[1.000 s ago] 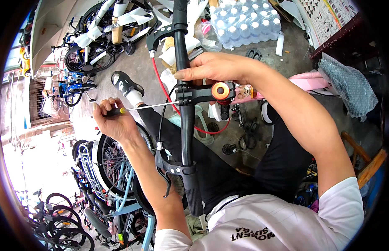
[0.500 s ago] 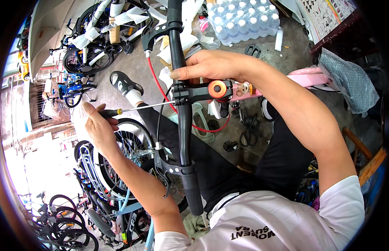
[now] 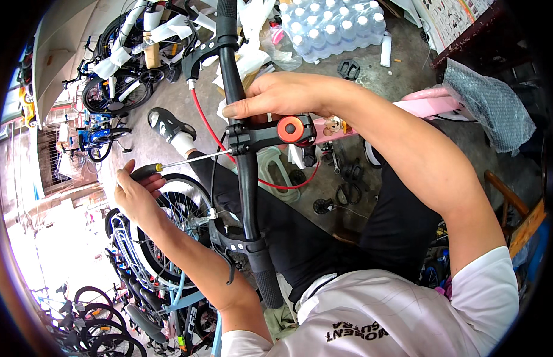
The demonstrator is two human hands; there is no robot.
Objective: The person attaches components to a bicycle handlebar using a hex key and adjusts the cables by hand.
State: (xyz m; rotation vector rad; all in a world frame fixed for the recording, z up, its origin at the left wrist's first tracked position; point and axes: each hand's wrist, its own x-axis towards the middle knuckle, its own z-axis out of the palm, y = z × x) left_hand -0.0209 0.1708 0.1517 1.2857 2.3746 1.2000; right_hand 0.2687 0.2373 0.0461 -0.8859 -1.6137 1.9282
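Observation:
My left hand [image 3: 136,191] is closed around the dark handle of a screwdriver [image 3: 187,159]. Its long shaft reaches right to the front of the black stem [image 3: 261,138], where the handlebar [image 3: 247,184] is clamped. My right hand [image 3: 282,95] grips the handlebar just beyond the stem, thumb laid along the bar, its other fingers partly hidden beneath. An orange-red round cap [image 3: 290,129] tops the stem. Behind it runs a pink bicycle frame [image 3: 419,108]. A brake lever [image 3: 199,59] sits at the far end of the bar, with a red cable [image 3: 206,122]; another brake lever [image 3: 229,238] is at the near end.
Shrink-wrapped bottles [image 3: 333,30] stand at the back. Bubble wrap [image 3: 488,104] covers the frame's right end. Pedals [image 3: 348,69] and small parts lie on the floor. A light-blue bicycle [image 3: 181,291] stands lower left, close to my left forearm; more bicycles [image 3: 119,89] crowd the far left.
The handlebar and stem have shifted slightly left in view, both hands with them. My left hand's fingers have turned a little on the screwdriver handle, whose tip stays at the stem.

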